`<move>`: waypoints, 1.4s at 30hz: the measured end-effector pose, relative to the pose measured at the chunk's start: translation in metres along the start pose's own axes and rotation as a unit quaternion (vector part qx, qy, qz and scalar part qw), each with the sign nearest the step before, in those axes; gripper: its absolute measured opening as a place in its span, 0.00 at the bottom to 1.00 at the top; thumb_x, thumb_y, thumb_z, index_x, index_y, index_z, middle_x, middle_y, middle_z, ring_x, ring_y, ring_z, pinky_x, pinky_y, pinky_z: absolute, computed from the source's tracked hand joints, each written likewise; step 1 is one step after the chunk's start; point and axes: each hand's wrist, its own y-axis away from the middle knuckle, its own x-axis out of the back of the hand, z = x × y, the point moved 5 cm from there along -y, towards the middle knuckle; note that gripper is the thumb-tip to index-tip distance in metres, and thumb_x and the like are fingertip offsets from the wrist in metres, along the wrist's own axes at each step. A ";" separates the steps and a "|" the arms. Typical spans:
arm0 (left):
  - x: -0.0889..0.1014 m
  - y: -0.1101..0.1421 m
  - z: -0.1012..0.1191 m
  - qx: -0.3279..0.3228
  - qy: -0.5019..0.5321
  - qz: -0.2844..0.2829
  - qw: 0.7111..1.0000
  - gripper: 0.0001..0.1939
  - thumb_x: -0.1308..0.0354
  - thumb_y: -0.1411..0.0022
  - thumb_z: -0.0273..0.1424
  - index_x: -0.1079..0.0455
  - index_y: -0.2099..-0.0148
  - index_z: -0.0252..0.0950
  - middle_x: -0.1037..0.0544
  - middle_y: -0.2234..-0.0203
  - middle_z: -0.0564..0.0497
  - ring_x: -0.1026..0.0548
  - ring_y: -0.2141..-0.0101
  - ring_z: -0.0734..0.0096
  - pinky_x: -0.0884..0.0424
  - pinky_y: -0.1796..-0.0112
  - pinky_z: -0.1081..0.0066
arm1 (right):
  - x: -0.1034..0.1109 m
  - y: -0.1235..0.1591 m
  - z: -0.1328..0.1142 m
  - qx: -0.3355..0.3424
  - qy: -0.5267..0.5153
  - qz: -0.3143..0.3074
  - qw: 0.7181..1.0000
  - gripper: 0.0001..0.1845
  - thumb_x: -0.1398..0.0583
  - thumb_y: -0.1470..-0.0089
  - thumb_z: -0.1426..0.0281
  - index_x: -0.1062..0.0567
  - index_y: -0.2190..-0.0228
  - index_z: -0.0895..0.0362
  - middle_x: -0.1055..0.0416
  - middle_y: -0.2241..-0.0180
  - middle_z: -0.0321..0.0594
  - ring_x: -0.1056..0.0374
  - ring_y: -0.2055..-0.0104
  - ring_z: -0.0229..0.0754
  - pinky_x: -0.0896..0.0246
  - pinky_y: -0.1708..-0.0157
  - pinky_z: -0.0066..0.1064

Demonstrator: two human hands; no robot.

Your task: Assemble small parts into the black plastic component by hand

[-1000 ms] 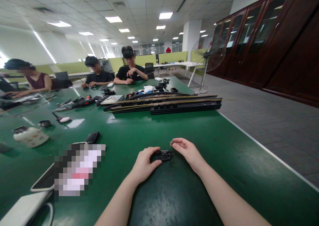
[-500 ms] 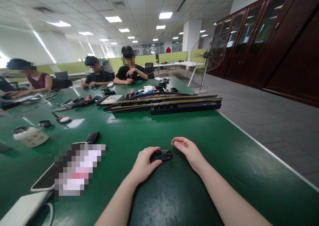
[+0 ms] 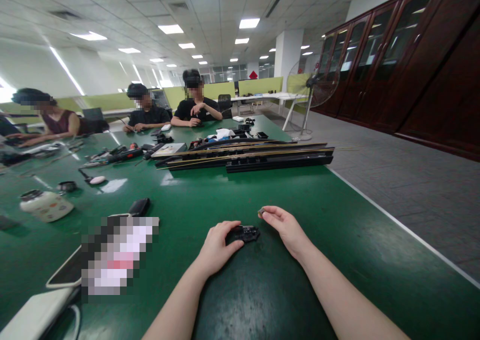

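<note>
My left hand (image 3: 217, 245) rests on the green table (image 3: 337, 215) with its fingers closed around a small black part (image 3: 245, 234), which lies on a dark round mat (image 3: 258, 290). Just to the right, my right hand (image 3: 283, 225) pinches a tiny brownish piece (image 3: 260, 212) between thumb and forefinger, a little above and right of the black part. Both forearms reach in from the bottom edge.
Long black rails (image 3: 255, 157) lie across the table's middle. A black mouse-like object (image 3: 139, 206), a white round device (image 3: 45, 205) and a phone (image 3: 67, 275) sit at left. Three people work at the far end. The table's right edge (image 3: 393, 220) borders grey floor.
My right hand has shifted slightly up and away from the black part with the tiny piece still pinched. The left hand has stayed put.
</note>
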 end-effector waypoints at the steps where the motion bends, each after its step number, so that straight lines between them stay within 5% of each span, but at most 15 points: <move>1: 0.000 0.000 0.000 0.000 -0.001 0.000 1.000 0.21 0.42 0.49 0.31 0.35 0.51 0.41 0.28 0.57 0.49 0.32 0.56 0.63 0.38 0.53 0.62 | 0.000 0.000 0.000 0.000 -0.001 0.001 1.000 0.20 0.34 0.64 0.59 0.27 0.68 0.57 0.24 0.66 0.42 0.30 0.59 0.45 0.44 0.51 0.40; 42: -0.001 0.000 -0.005 -0.003 0.010 0.015 1.000 0.21 0.41 0.51 0.31 0.35 0.52 0.39 0.28 0.57 0.47 0.32 0.56 0.63 0.38 0.53 0.61 | 0.003 -0.001 0.003 -0.006 -0.020 0.003 1.000 0.17 0.36 0.59 0.61 0.26 0.67 0.57 0.25 0.66 0.40 0.30 0.60 0.42 0.44 0.51 0.37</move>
